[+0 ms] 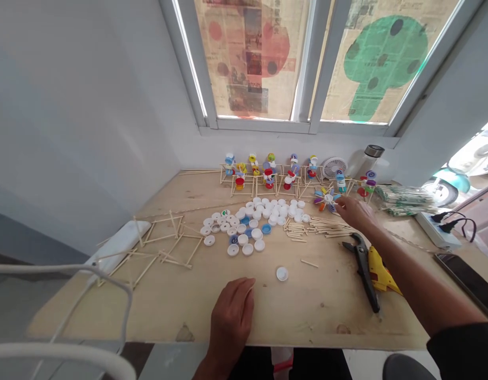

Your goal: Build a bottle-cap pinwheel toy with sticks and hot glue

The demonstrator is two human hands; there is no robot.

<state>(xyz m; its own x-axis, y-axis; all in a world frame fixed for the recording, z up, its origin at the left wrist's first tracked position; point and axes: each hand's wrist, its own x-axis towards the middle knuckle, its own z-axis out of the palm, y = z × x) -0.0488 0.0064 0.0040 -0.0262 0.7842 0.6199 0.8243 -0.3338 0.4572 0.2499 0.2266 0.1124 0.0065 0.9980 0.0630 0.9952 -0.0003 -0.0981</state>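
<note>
At the table's front, my left hand [232, 314] is closed with thumb and fingertips together; a thin pale bit seems to show at the tips, too small to name. My right arm stretches to the back right, where my right hand [355, 212] pinches the edge of a pinwheel of coloured bottle caps [328, 199] with a white centre. Before the hands lie a white bottle cap [282, 273] and a short wooden stick [309, 263]. Behind them is a spread of white and blue bottle caps [256, 214], beside a pile of wooden sticks [326, 226].
Stick frames with cap wheels [269, 178] line the back. Bare stick frames [149, 248] lie left, near a white cable [125, 301]. On the right are pliers [362, 269], a yellow glue gun [380, 272], a phone [465, 279], a power strip [437, 230] and a small fan [334, 168].
</note>
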